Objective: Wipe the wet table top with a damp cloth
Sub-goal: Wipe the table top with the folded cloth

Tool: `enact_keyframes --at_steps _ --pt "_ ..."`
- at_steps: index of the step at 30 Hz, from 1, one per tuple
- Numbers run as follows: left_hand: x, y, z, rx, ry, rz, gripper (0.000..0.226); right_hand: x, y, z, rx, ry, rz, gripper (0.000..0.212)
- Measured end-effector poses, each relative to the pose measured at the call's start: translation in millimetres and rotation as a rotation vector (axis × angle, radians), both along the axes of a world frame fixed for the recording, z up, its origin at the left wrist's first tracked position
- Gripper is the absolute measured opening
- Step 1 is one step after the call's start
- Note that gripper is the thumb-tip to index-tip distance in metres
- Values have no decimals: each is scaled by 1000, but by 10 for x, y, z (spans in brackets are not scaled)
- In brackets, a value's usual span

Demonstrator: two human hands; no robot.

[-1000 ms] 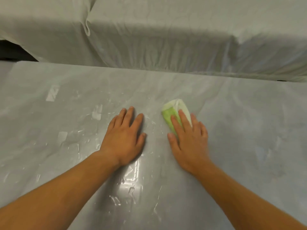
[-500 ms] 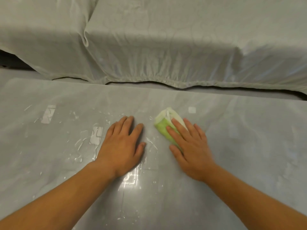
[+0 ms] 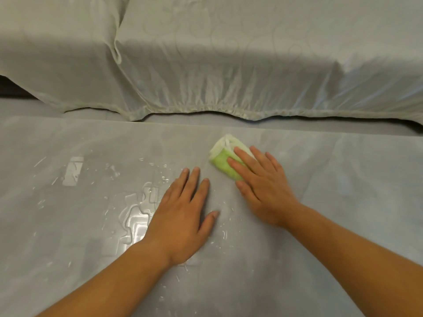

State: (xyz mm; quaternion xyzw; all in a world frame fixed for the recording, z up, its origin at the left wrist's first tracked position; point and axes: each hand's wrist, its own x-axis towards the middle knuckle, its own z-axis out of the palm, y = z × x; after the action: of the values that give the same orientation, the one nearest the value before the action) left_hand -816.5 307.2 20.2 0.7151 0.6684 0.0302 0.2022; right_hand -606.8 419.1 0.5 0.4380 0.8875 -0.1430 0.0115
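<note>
— While the right hand [image 3: 263, 186] lies flat on the cloth [image 3: 223, 160], fingers stretched out and pressing it down rather than gripping it, where exactly is that cloth sitting?

— Toward the far edge of the grey table top [image 3: 343, 202], right of the middle. It's a folded green and white wad, and its far end pokes out beyond the fingertips.

— And the left hand [image 3: 183, 216]?

— Spread flat on the table, palm down, empty, just beside the right one but not touching it.

— Any water showing?

— Yes, a shiny puddle [image 3: 135, 216] touching the left hand's outer edge, with droplets [image 3: 112, 171] scattered farther left. Behind the table hangs a pale draped sheet [image 3: 229, 65].
</note>
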Motion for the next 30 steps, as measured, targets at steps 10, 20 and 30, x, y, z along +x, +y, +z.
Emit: enact_keyframes --at_steps 10,20,30 --pt "-166 -127 -68 39 -44 43 67 -230 -491 61 -7 -13 57 57" --pt "-313 -312 -41 43 25 15 68 -392 -492 47 -16 17 -197 60" --pt "-210 -822 -101 35 73 64 72 -112 -845 25 -31 -15 -205 58"
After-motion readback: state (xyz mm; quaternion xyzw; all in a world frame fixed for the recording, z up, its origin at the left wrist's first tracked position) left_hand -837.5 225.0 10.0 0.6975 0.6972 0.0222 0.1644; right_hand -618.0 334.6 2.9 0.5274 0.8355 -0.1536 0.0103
